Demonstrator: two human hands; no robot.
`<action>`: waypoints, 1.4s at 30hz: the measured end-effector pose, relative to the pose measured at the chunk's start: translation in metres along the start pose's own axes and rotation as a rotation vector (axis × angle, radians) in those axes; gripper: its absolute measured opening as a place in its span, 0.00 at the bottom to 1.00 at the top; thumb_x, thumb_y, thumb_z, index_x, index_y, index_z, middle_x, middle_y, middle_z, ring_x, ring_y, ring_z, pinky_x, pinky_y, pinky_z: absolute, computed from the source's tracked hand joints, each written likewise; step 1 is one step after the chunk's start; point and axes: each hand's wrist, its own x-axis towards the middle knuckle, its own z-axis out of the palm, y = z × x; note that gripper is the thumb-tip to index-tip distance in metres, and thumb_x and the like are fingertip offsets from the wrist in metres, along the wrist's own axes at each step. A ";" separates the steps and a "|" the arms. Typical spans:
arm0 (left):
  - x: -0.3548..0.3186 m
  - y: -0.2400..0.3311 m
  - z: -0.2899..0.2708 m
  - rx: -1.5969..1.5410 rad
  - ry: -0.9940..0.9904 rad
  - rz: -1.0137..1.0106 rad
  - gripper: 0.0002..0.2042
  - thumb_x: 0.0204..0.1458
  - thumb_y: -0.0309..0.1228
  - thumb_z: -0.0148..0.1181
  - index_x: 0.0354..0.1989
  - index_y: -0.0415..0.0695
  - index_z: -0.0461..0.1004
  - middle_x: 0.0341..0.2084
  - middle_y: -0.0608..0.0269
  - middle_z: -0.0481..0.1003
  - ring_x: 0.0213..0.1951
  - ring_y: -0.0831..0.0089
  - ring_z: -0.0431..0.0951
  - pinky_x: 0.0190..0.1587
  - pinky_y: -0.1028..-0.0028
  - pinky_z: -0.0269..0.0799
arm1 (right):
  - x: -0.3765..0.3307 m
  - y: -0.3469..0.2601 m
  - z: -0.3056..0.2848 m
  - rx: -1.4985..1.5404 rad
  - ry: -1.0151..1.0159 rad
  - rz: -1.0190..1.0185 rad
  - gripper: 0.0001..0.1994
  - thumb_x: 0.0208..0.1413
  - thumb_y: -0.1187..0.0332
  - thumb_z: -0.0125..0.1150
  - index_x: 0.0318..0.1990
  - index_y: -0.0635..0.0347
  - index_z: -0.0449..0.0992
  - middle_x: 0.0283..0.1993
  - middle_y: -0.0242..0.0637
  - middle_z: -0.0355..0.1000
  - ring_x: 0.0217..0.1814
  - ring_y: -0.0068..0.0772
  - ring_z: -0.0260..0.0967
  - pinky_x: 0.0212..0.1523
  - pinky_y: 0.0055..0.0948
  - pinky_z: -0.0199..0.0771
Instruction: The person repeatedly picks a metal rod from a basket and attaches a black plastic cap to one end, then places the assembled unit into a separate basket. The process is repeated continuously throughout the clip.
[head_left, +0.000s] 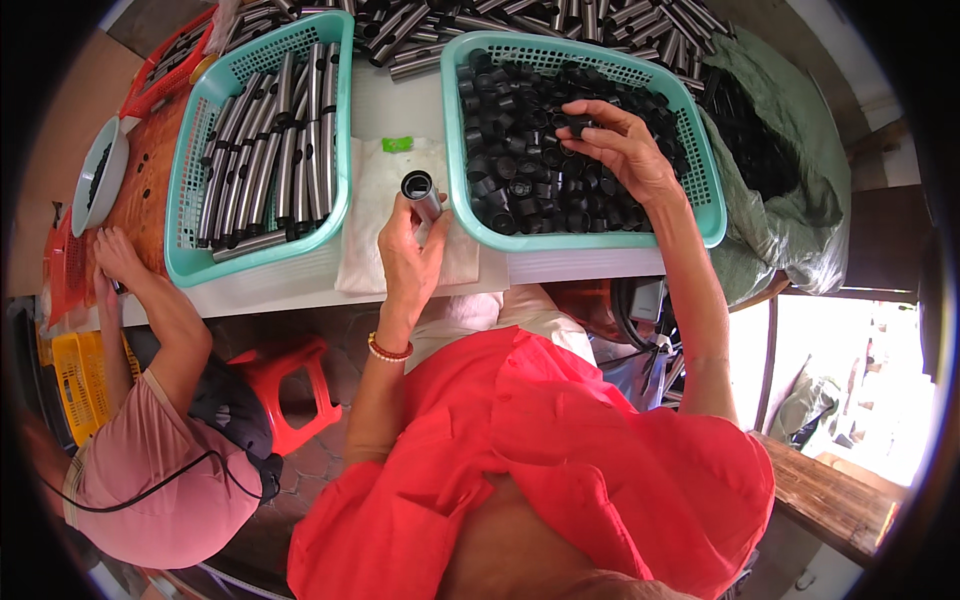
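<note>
My left hand (410, 255) is closed round a shiny metal tube (426, 203), held upright with its open, dark-lined end facing up. Over the right basket, my right hand (638, 160) pinches a small black plastic cap (580, 124) between thumb and fingers. That turquoise basket (590, 241) is filled with loose black caps (540, 180). To the left, another turquoise basket (344, 150) holds metal tubes with black fittings (272, 150), mostly lying side by side. A white cloth (375, 245) lies on the table between the baskets, under my left hand.
More metal tubes (420, 50) are heaped along the far side. A green sack (765, 230) with black parts stands at the right. At the left sit a co-worker (160, 470), a pale bowl (103, 180) and a red stool (290, 395). A bright green scrap (397, 145) lies near the cloth.
</note>
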 end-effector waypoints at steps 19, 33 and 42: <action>0.005 0.012 -0.002 0.134 0.092 0.071 0.12 0.44 0.21 0.61 0.36 0.39 0.66 0.21 0.57 0.68 0.22 0.61 0.69 0.26 0.68 0.65 | 0.011 0.000 0.120 -0.164 -0.188 -0.250 0.11 0.42 0.76 0.65 0.35 0.62 0.74 0.39 0.32 0.73 0.46 0.24 0.69 0.53 0.28 0.65; 0.007 0.015 -0.004 0.103 0.056 0.054 0.14 0.44 0.21 0.61 0.40 0.40 0.68 0.25 0.56 0.73 0.27 0.59 0.75 0.32 0.68 0.70 | 0.013 -0.001 0.132 -0.485 -0.231 -0.381 0.11 0.39 0.77 0.65 0.34 0.64 0.75 0.38 0.35 0.74 0.44 0.26 0.70 0.51 0.26 0.67; 0.006 0.015 -0.004 0.102 0.060 0.067 0.14 0.44 0.21 0.61 0.41 0.41 0.68 0.25 0.56 0.73 0.28 0.59 0.76 0.31 0.68 0.70 | 0.009 -0.024 0.137 -0.846 -0.232 -0.546 0.15 0.41 0.70 0.68 0.39 0.63 0.76 0.37 0.36 0.71 0.40 0.33 0.70 0.40 0.30 0.70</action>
